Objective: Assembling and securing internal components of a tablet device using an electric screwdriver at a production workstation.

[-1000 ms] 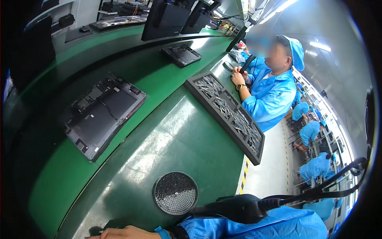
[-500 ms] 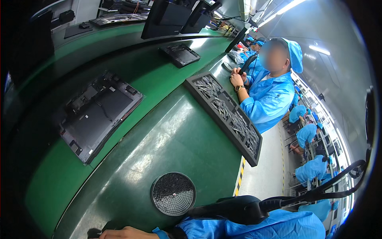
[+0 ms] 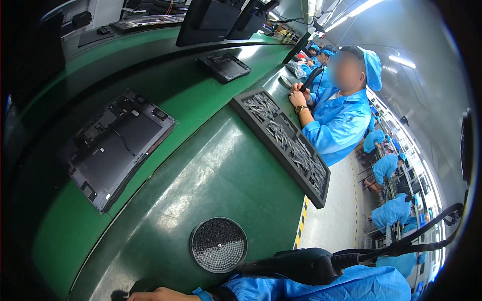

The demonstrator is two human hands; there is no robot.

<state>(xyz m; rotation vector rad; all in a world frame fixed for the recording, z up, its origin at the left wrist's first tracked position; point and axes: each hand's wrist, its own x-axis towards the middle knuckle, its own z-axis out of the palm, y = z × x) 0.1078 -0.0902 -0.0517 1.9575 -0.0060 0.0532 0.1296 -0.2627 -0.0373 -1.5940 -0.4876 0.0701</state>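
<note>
My right hand (image 3: 163,295) lies at the lower edge, partly cut off, with a blue strap at its wrist. Next to its fingertips is a small black thing (image 3: 143,286) I cannot make out; the finger pads are hidden. A black corded power screwdriver (image 3: 296,264) lies across in front of my blue sleeve, apart from the fingers. Beyond the hand, a round dish (image 3: 219,244) holds many tiny black screws along its far side. My left hand is out of view.
A black compartment tray (image 3: 281,140) of small metal parts stands at the table's right edge. On the green line to the left lie an opened laptop chassis (image 3: 118,155) and a farther one (image 3: 226,67). A co-worker in blue (image 3: 336,125) holds a black tool.
The laptop chassis on the green line has shifted slightly left and nearer; the farther one has moved slightly left. My right hand and the screwdriver stay almost in place.
</note>
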